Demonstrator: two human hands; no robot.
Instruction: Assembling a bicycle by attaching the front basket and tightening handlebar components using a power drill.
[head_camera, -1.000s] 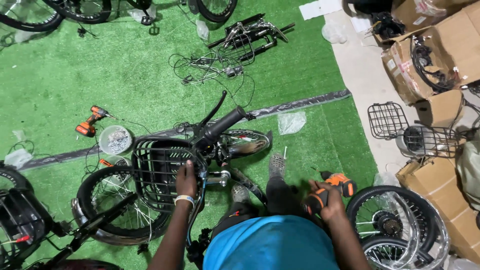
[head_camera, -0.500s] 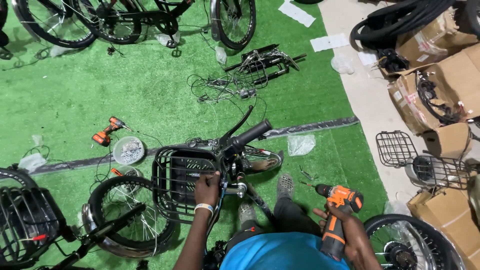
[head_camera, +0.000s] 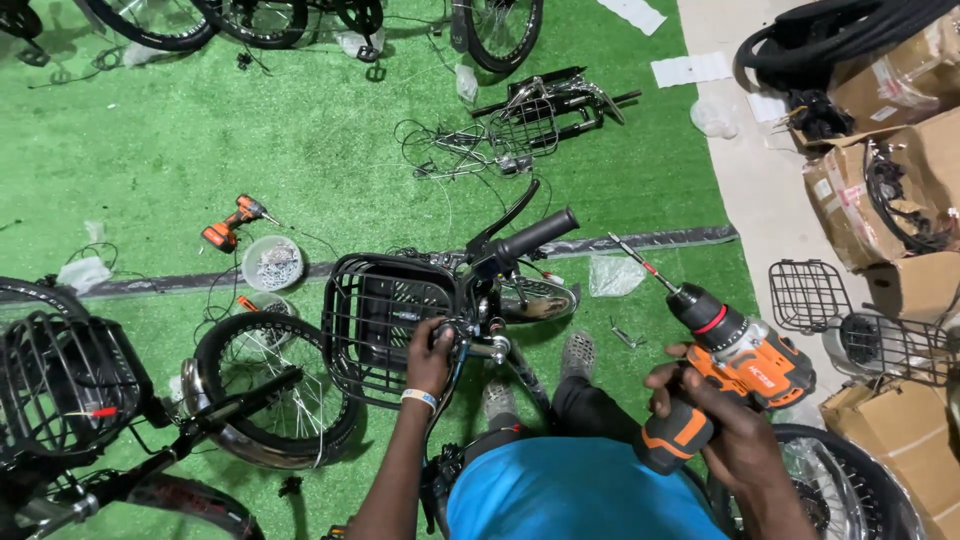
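My left hand (head_camera: 430, 357) grips the handlebar stem of a black bicycle, right behind its black wire front basket (head_camera: 385, 320). The handlebar grip (head_camera: 535, 236) points up and to the right. My right hand (head_camera: 720, 415) holds an orange and black cordless drill (head_camera: 735, 362) by its handle, raised over the green turf to the right of the bicycle. The drill's long bit (head_camera: 640, 262) points up-left toward the handlebar, not touching it. The bicycle's front wheel (head_camera: 268, 400) lies to the left below the basket.
A second orange drill (head_camera: 232, 224) and a round tub of screws (head_camera: 272, 262) lie on the turf at left. Another bicycle with a basket (head_camera: 60, 380) is at far left. Loose baskets (head_camera: 810, 295), cardboard boxes (head_camera: 890, 190), tyres and a wheel crowd the right side.
My right hand has lifted the drill from low beside my leg and turned its bit up toward the handlebar. My left hand stays on the stem. The view has tilted upward.
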